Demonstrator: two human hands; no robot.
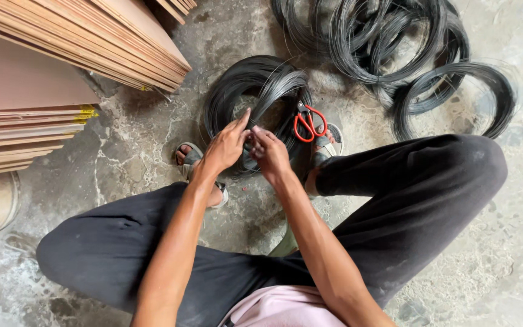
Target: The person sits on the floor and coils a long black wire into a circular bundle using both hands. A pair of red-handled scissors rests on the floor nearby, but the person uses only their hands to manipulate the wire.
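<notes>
**A:** What do you have on the head view?

**B:** I'm looking down at my own two hands, close together over a coil of thin dark grey steel wire that lies flat on the rough grey concrete floor. The coil sits between my feet, right in front of the squat, so both hands can get at it without a stretch.

**A:** What are the hands doing?

**B:** The left hand has thumb and fingers pinched on strands at the near side of the coil, index finger pointing up. The right hand is curled and pinching too, just beside it, almost touching. I judge both are gripping fine wire; the strand itself is too thin to trace between the fingers.

**A:** Any tools nearby?

**B:** A pair of red-handled scissors rests on the coil's right edge, just beyond the right hand, a short reach away.

**A:** And around that?

**B:** Grey sandals frame the coil on either side. More loose coils of the same dark wire lie farther off at upper right, well apart. A stack of thin brown plywood sheets sits at upper left.
</notes>
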